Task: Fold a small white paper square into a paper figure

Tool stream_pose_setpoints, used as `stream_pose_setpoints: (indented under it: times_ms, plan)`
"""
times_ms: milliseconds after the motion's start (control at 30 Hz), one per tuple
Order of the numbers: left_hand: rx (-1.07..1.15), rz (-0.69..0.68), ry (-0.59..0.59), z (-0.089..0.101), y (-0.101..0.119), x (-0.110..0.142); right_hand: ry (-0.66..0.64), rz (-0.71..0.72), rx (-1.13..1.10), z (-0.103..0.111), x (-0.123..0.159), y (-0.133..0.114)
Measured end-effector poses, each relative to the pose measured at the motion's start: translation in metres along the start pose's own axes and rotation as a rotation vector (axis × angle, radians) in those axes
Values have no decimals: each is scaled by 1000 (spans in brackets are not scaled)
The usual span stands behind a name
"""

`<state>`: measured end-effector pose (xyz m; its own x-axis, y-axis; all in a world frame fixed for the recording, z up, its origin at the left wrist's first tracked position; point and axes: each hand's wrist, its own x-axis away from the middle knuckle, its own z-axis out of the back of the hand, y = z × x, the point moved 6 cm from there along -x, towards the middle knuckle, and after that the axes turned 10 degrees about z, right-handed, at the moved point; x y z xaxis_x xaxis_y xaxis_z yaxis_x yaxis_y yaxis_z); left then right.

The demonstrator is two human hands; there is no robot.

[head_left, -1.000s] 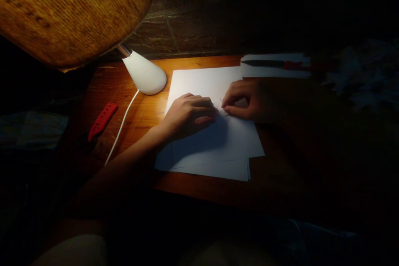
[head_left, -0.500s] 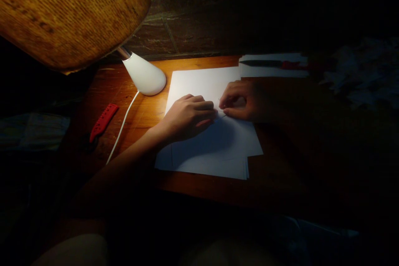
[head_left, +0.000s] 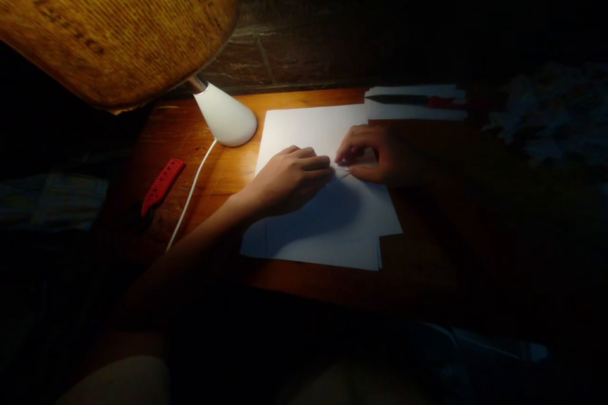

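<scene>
White sheets of paper (head_left: 304, 123) lie in a loose stack on the wooden table. My left hand (head_left: 297, 177) rests over the middle of the stack, its fingers curled and the tips turned down towards my right hand. Facing it from the right, my right hand (head_left: 368, 155) has thumb and index finger bent close together in a pinch at the paper. A thin dark line, maybe an edge or crease, shows between the two sets of fingertips. Whatever either hand holds there is too small and shaded to name.
A lamp with a white base (head_left: 225, 117) and a woven brown shade (head_left: 118, 19) stands at the left. Near its cord (head_left: 192, 193) lies a red handle (head_left: 162, 183). A knife (head_left: 403, 100) lies on smaller papers (head_left: 413, 114). Crumpled-looking white pieces (head_left: 551, 114) sit at the dim right.
My left fingers have curled in slightly, and my right thumb and index finger have shifted a little at the paper. The view has moved slightly; the other things stay put.
</scene>
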<state>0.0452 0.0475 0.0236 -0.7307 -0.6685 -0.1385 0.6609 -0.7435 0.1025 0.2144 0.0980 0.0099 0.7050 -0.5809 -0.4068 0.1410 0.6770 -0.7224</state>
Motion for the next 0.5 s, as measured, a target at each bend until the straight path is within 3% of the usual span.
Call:
stream_pose_setpoints:
  times_ms: [500]
  plan:
    - [150, 5, 32, 0, -15, 2, 8, -2, 50, 0, 0, -2]
